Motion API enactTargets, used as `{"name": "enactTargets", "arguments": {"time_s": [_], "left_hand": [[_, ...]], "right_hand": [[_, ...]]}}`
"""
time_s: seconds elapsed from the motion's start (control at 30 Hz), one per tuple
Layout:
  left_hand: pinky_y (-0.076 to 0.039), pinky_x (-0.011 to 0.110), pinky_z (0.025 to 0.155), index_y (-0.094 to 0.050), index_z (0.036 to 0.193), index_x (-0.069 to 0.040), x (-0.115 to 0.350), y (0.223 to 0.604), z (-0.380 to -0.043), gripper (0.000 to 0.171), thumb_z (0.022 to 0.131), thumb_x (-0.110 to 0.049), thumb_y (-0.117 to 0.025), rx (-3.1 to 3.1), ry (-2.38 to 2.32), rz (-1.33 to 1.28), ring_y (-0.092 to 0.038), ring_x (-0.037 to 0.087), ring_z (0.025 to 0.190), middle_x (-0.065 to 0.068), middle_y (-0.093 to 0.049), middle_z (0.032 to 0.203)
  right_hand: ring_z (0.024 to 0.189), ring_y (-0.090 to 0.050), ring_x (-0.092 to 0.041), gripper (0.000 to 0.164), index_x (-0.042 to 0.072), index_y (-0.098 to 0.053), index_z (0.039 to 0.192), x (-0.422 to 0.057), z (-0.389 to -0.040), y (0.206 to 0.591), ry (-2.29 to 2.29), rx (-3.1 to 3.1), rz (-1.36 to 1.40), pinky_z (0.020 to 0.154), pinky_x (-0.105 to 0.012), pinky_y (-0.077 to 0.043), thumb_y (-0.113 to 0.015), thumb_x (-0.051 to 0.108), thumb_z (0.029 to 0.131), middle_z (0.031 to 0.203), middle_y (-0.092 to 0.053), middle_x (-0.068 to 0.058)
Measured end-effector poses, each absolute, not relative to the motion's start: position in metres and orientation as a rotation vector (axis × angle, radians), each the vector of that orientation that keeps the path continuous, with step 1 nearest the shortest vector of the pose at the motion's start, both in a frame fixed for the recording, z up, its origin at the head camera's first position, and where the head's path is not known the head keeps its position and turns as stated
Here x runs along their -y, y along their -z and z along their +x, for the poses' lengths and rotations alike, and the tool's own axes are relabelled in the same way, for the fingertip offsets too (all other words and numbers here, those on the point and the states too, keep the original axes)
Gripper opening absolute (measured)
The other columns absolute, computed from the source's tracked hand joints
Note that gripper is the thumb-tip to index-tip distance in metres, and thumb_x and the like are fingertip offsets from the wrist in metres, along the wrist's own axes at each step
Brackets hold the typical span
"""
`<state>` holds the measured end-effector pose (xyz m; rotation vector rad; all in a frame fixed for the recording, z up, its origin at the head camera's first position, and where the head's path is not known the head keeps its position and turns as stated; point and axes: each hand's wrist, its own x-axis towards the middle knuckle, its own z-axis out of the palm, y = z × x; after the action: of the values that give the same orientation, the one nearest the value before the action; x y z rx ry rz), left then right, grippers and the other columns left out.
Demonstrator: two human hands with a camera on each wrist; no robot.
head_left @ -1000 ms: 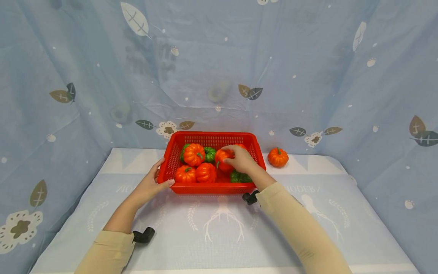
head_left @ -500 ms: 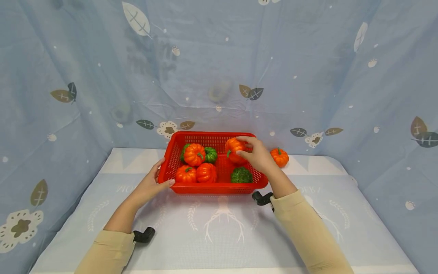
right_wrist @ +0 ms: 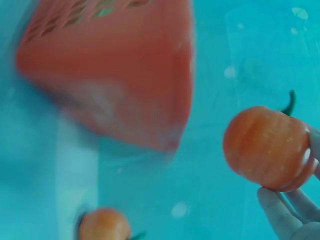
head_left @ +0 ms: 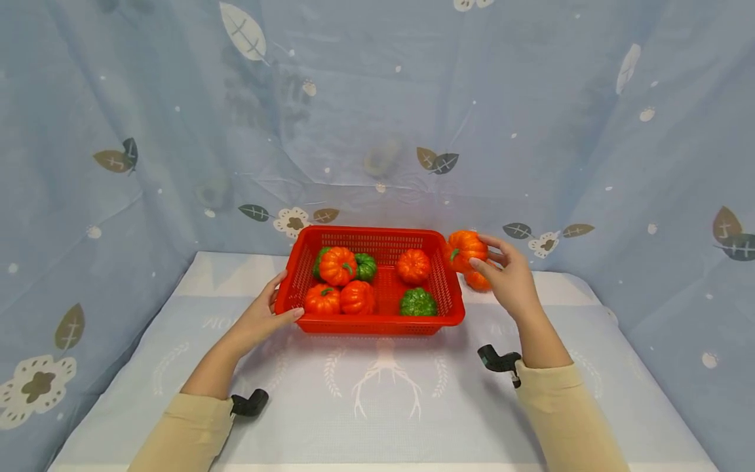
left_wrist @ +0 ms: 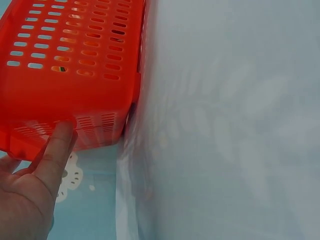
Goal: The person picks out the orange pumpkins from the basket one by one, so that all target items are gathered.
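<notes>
With thumb and fingertips, my right hand [head_left: 510,275] holds a small orange pumpkin [head_left: 466,250] with a green stem, just past the right rim of a red plastic basket [head_left: 377,320]. The held pumpkin [right_wrist: 267,147] shows at the right of the right wrist view. My left hand [head_left: 259,321] grips the basket's front left corner, thumb at the front rim and fingers along the side wall. In the left wrist view its fingers [left_wrist: 57,150] touch the perforated wall. Inside the basket lie several orange pumpkins, one at the right [head_left: 413,266], and green ones, one at front right [head_left: 418,302].
Another orange pumpkin [head_left: 478,282] rests on the table beside the basket, partly hidden behind the held one. A pale patterned cloth [head_left: 383,419] covers the table. Blue leaf-printed curtains [head_left: 377,98] close off the back and sides.
My right hand has carried the orange pumpkin rightward out of the basket, past its right rim. Another orange pumpkin in the right part has come into full view. My left hand stays at the basket.
</notes>
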<state>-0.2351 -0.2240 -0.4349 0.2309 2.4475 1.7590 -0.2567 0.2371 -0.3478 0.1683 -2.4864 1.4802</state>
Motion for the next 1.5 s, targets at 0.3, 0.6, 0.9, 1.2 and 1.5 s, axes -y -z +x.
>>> {"name": "enactTargets", "arguments": {"time_s": [0.3, 0.6, 0.9, 1.2, 1.5], "left_hand": [[-0.048, 0.05, 0.102, -0.005, 0.162, -0.018, 0.223, 0.436, -0.236, 0.098, 0.092, -0.021, -0.072, -2.435, -1.772, 0.25, -0.041, 0.045, 0.137, 0.024, -0.026, 0.158], [-0.047, 0.051, 0.102, -0.005, 0.162, -0.018, 0.225, 0.437, -0.234, 0.098, 0.092, -0.02, -0.072, -2.449, -1.768, 0.242, -0.04, 0.045, 0.138, 0.024, -0.025, 0.159], [-0.047, 0.051, 0.102, -0.004, 0.162, -0.019, 0.226, 0.436, -0.234, 0.098, 0.092, -0.022, -0.073, -2.446, -1.765, 0.242, -0.04, 0.045, 0.138, 0.023, -0.025, 0.159], [-0.045, 0.052, 0.104, -0.006, 0.162, -0.019, 0.226, 0.436, -0.234, 0.098, 0.091, -0.022, -0.073, -2.467, -1.741, 0.236, -0.041, 0.044, 0.138, 0.024, -0.026, 0.159], [-0.045, 0.052, 0.104, -0.006, 0.162, -0.017, 0.226, 0.436, -0.235, 0.097, 0.091, -0.022, -0.072, -2.469, -1.747, 0.262, -0.041, 0.044, 0.137, 0.023, -0.027, 0.158]], "right_hand": [[0.134, -0.05, -0.029, 0.056, 0.017, -0.047, 0.15, -0.276, -0.25, 0.366, -1.515, 2.276, -0.168, 0.103, -0.038, -0.047, -0.066, 0.023, 0.097, 0.151, -0.043, -0.008], [0.133, -0.049, -0.032, 0.057, 0.02, -0.044, 0.151, -0.311, -0.274, 0.397, -1.617, 2.148, -0.448, 0.106, -0.04, -0.045, -0.064, 0.023, 0.098, 0.152, -0.039, -0.011], [0.132, -0.05, -0.036, 0.058, 0.009, -0.038, 0.153, -0.337, -0.293, 0.422, -1.527, 2.275, -0.549, 0.106, -0.043, -0.045, -0.06, 0.024, 0.101, 0.153, -0.039, -0.018], [0.137, -0.04, -0.042, 0.058, 0.001, -0.037, 0.152, -0.35, -0.307, 0.438, -1.418, 2.428, -0.619, 0.112, -0.048, -0.039, -0.056, 0.025, 0.103, 0.151, -0.039, -0.027], [0.131, -0.048, -0.037, 0.057, -0.001, -0.034, 0.152, -0.354, -0.314, 0.445, -1.606, 2.414, -0.633, 0.104, -0.036, -0.046, -0.055, 0.019, 0.103, 0.15, -0.04, -0.028]]}}
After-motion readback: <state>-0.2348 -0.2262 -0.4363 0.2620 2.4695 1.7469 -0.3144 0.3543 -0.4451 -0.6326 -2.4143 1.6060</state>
